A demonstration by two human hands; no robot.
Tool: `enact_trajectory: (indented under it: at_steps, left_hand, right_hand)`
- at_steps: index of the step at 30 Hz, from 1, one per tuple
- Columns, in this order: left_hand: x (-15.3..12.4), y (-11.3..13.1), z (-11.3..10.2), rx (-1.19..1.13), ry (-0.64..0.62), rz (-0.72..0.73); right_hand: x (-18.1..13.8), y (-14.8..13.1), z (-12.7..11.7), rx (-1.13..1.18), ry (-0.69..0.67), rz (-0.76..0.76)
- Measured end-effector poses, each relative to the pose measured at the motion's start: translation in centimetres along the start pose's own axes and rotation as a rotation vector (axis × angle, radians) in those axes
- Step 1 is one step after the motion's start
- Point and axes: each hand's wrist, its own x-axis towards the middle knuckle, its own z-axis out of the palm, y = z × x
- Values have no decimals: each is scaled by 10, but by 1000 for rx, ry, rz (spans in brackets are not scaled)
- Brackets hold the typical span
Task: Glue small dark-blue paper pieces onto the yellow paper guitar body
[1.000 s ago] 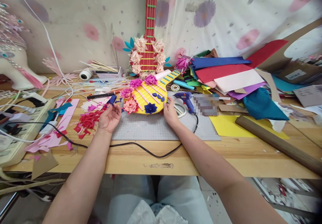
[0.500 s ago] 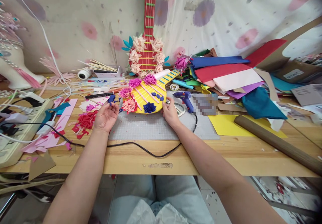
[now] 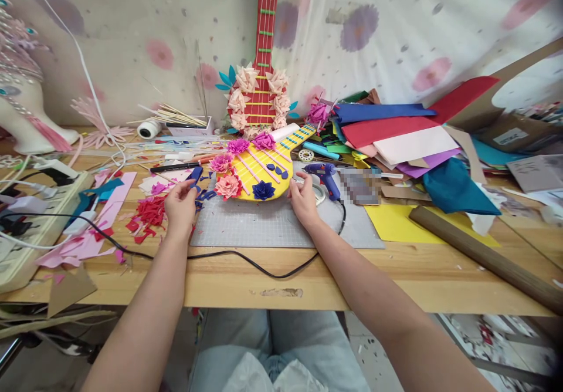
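A single view, from a camera worn on the person's head, faces forward and tilts down over a wooden tabletop. The seated lap shows close below, at the bottom edge; the forearms stretch away from the lens. A yellow guitar lies near the middle, within reach. The wide frame runs from a power strip at left to a brown tube at right, with a flower-printed sheet farthest off.

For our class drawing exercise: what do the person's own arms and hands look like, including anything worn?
The left hand and right hand are ungloved; both forearms are bare, with no sleeve, watch or bracelet in view. Whether rings are worn is unclear.
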Motion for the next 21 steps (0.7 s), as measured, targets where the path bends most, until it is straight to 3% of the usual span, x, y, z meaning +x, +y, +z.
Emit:
enact_trajectory:
  at_steps: [9,16,21]
  left_hand:
    - [-10,12,-2,-137,-52,-42]
    - [-16,12,1,46,-48,207]
    - [-24,24,20,58,-71,309]
  right_hand:
    - [-5,-9,-4,-47,54,-83]
    - [-12,-12,-1,-84,44,-173]
    - [-11,-12,-1,-62,110,-159]
